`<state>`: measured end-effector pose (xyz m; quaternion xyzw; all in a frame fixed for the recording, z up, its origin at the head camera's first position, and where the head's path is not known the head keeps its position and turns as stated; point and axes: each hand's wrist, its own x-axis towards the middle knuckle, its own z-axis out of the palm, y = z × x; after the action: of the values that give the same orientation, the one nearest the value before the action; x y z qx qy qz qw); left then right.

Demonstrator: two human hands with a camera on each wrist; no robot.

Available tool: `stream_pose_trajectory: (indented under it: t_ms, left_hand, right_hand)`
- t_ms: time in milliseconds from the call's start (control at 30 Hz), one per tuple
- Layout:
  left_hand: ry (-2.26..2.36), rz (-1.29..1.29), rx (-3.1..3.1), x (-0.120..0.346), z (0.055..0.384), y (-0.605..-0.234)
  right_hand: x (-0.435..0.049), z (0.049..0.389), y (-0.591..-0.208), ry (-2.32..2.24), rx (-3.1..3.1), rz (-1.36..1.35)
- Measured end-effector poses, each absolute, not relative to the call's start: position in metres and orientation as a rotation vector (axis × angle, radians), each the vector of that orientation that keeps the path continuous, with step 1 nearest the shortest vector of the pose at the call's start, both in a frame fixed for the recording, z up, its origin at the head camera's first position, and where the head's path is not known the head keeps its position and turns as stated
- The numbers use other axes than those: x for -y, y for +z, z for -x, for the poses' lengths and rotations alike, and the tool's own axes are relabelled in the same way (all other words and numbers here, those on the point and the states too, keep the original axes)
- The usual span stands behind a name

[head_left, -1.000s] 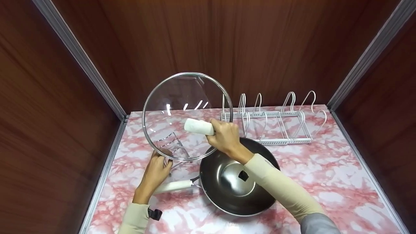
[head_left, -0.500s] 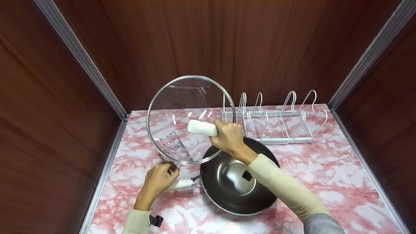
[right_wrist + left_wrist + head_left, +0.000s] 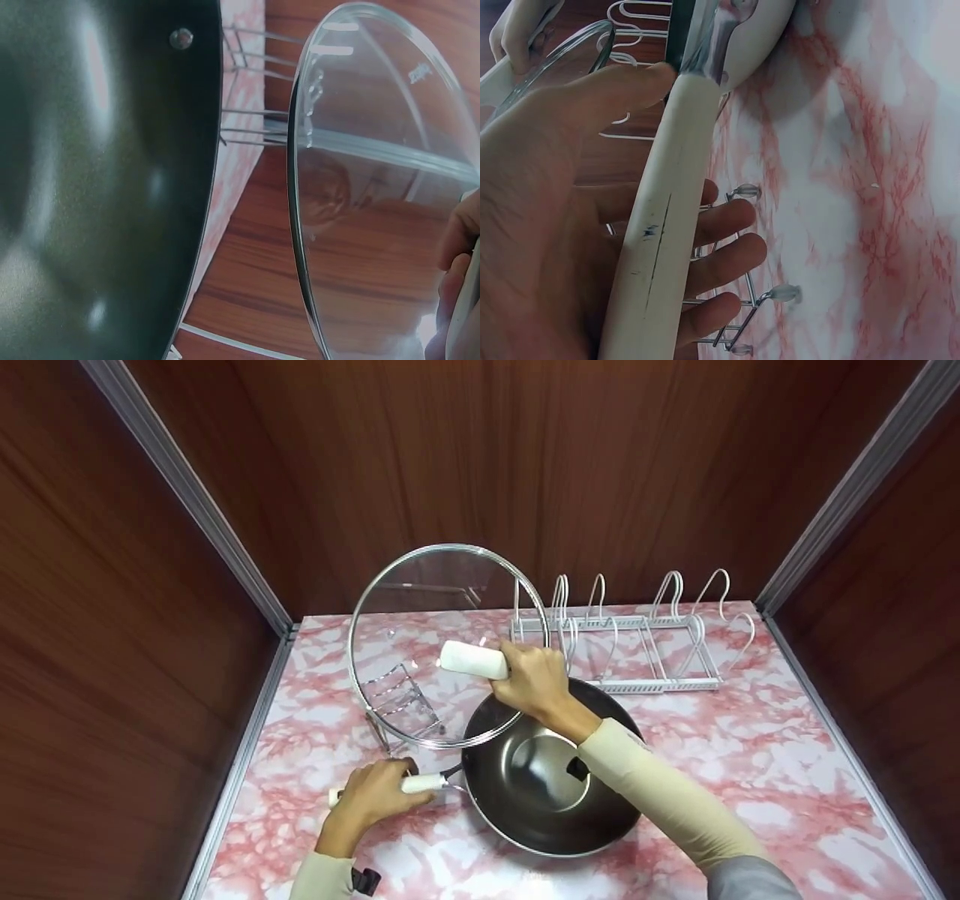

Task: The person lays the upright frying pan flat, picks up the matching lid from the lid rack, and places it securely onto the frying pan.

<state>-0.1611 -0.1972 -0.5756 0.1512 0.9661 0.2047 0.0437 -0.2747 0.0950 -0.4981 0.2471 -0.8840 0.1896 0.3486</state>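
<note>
My right hand [image 3: 534, 679] grips the white handle [image 3: 474, 659] of a round glass lid [image 3: 420, 615]. The lid is tilted up on edge, above the table and partly over the far left rim of a dark wok [image 3: 517, 817]. The wok's white handle [image 3: 424, 783] points left. My left hand [image 3: 379, 791] lies over this handle; in the left wrist view its fingers [image 3: 731, 262] reach past the handle, rather straight, with the thumb along the other side. In the right wrist view the lid's metal rim stands apart from the wok's edge.
A small chrome wire rack [image 3: 401, 697] stands left of the wok, seen partly through the lid. Behind the wok, at right, is a long white rack [image 3: 652, 686] with upright wire loops. Brown wood-grain panels [image 3: 480, 450] enclose the pink marbled table [image 3: 750, 780] on three sides.
My left hand has left the small wire rack and moved toward me onto the wok's handle. The lid in my right hand has shifted slightly right and lower.
</note>
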Motion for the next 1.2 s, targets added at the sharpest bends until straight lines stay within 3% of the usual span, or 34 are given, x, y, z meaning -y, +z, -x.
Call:
stream_pose_trajectory:
  t_ms: [633,1200]
  left_hand:
    - [0.268,-0.534,-3.174,0.191,0.157,-0.593]
    - [0.241,-0.564,-3.266,0.192,0.156,-0.597]
  right_hand:
    - [-0.111,0.264,-0.501,0.464,2.335,-0.669]
    - [-0.119,0.252,-0.509,0.418,2.401,-0.678]
